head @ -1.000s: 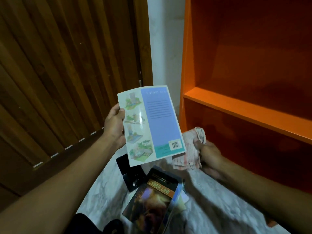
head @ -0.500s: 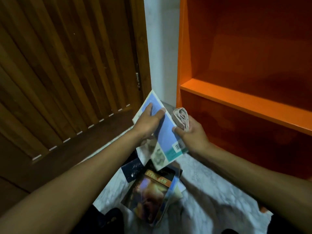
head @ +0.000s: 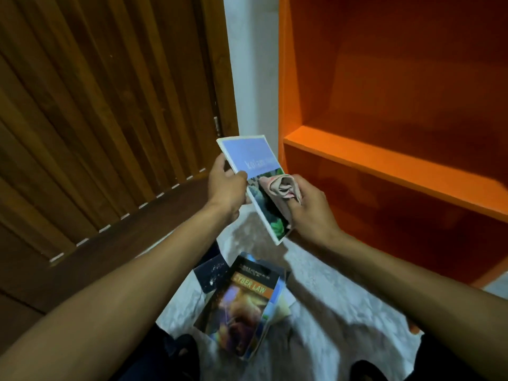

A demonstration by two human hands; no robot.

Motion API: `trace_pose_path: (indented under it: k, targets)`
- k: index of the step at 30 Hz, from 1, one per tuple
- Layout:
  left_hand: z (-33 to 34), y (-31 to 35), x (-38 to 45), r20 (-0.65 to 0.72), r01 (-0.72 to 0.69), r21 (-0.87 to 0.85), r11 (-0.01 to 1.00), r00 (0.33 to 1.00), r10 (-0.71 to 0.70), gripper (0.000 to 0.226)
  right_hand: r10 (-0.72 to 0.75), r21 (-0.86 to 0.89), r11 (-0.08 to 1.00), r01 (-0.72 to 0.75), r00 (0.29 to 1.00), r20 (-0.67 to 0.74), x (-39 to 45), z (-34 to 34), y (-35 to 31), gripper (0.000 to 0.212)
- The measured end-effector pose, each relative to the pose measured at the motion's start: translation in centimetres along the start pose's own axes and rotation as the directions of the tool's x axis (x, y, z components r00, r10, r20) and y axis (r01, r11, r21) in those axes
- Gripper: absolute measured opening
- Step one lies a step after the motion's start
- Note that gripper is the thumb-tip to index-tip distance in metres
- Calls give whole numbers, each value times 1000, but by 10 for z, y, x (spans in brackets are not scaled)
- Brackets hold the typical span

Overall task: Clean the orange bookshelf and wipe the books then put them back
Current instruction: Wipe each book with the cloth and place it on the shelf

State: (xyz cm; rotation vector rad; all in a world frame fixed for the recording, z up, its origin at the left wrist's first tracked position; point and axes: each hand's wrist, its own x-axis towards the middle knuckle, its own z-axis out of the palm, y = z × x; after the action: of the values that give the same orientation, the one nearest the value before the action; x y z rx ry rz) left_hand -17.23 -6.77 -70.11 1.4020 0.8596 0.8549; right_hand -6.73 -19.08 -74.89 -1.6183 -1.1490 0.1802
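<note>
L hand [head: 226, 188] grips the blue-cover paperback [head: 254, 185] by its left edge, held up in front of the orange bookshelf [head: 384, 171] w/ cover facing camera; R hand [head: 310, 209] clenches a bunched pinkish cloth [head: 281, 187] pressed on the book's lower picture area. Below on the marble floor [head: 330, 312]: "CYBER LAW" book [head: 242, 306] atop a loose pile, dark navy book [head: 211, 273] just beside it, partly under L forearm. Slatted wooden door [head: 96, 119] at left, white wall strip [head: 253, 64] betw. door & shelf.
</note>
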Motion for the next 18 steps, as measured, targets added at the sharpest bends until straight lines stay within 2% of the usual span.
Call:
trace_pose_path:
  k: [5, 9, 14, 18]
  targets:
    - [0, 29, 6, 162, -264, -12, 964, 951, 262, 58, 146, 184, 978, -101, 957, -252, 34, -55, -19, 38]
    - [13, 63, 20, 197, -400, -90, 912, 890, 410, 53, 178, 312, 948, -60, 914, -366, 56, -106, -49, 40]
    - [56, 82, 50, 208, -553, -106, 826, 800, 562, 55, 172, 292, 956, -26, 856, -488, 76, -139, -56, 40]
    - [108, 84, 78, 169, -599, -57, 799, 783, 599, 53, 157, 249, 968, -28, 843, -514, 85, -150, -53, 33]
